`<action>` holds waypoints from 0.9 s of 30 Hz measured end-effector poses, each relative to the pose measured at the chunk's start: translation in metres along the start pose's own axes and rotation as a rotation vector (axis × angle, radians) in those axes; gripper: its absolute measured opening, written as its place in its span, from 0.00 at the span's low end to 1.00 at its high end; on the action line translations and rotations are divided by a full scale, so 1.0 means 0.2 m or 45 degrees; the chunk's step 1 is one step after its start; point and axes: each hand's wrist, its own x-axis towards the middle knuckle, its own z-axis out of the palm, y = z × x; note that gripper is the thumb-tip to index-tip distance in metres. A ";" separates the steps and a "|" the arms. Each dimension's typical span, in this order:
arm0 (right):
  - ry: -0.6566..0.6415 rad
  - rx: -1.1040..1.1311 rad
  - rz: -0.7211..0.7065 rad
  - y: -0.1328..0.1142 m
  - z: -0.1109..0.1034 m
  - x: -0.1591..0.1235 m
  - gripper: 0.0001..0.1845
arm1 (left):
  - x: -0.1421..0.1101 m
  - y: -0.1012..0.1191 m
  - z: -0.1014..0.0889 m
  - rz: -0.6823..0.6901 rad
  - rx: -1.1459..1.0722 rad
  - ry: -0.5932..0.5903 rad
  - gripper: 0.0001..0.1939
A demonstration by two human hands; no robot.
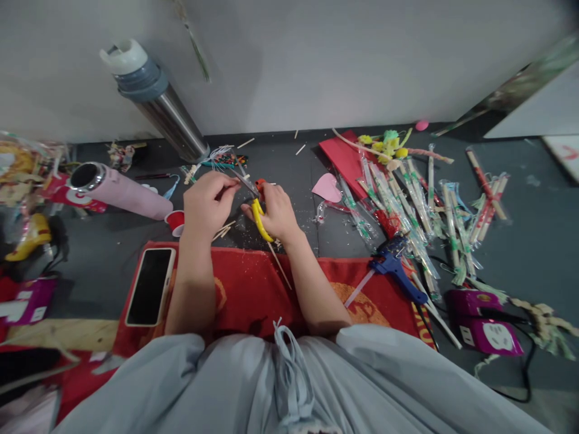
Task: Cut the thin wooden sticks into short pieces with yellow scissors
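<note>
My right hand [277,211] grips a pair of scissors [259,220] with a yellow handle. Their metal blades point up and to the left, and a small orange-red part shows by my fingers. Just left of the blades is my left hand [208,200], its fingertips pinched together; what they hold is too small to make out. Short thin wooden sticks [223,231] lie below the left hand. A longer thin stick [280,265] reaches from under the right hand onto the red cloth [253,283]. Small pale scraps are scattered around both hands.
A steel thermos [174,114] and a pink bottle [126,193] stand left, above a phone [150,287]. To the right are a pink paper heart [327,188], several wrapped sticks [409,205], a blue glue gun [398,271] and a purple box [482,322] by a black cable.
</note>
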 end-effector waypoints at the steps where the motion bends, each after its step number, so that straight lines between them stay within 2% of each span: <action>1: -0.012 -0.002 -0.007 0.00 -0.01 0.00 0.34 | 0.00 -0.01 0.00 0.001 -0.020 0.017 0.04; 9: -0.014 -0.012 -0.088 0.00 -0.04 -0.01 0.38 | 0.00 -0.03 0.01 -0.178 -0.190 -0.004 0.04; 13: -0.015 0.005 -0.101 0.01 -0.04 -0.01 0.36 | 0.00 -0.05 0.01 -0.241 -0.272 -0.059 0.08; 19: 0.007 -0.019 -0.091 0.01 -0.04 -0.01 0.37 | 0.00 -0.08 0.02 -0.276 -0.352 -0.155 0.11; 27: -0.033 -0.019 -0.060 0.02 -0.03 -0.01 0.39 | 0.00 -0.06 0.03 -0.285 -0.361 -0.123 0.08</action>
